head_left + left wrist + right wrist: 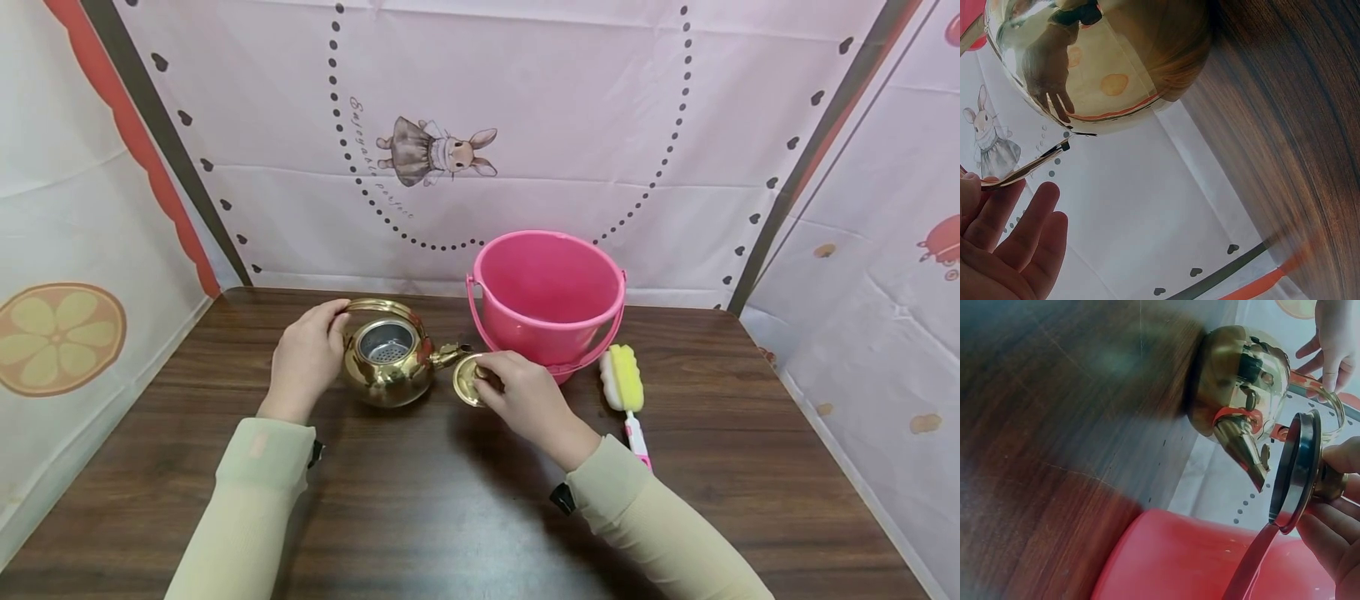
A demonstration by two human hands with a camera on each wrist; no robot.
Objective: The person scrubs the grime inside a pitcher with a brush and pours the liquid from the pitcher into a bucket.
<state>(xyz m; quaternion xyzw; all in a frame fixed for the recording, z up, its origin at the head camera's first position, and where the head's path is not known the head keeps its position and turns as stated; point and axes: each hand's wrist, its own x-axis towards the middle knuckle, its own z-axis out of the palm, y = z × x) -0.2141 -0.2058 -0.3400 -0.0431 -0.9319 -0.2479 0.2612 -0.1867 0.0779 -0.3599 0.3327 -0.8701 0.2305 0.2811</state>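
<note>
A shiny gold kettle [390, 382] stands on the table with its top uncovered and a perforated metal strainer [387, 353] showing inside. My left hand [306, 358] pinches the kettle's raised handle [1013, 180] between thumb and index finger, the other fingers loosely extended. To the right of the spout [1238, 445], my right hand [528, 400] grips a round gold lid [467, 381] by its knob [1330, 483]. The lid is tilted on edge above the table, its dark underside turned toward the kettle in the right wrist view.
A pink bucket [551, 333] with its handle lowered stands behind my right hand. Right of it lies a yellow-and-white sponge brush [624, 379], its handle partly behind my sleeve. Printed cloth [570, 125] walls the wooden table [420, 517] at the back and sides.
</note>
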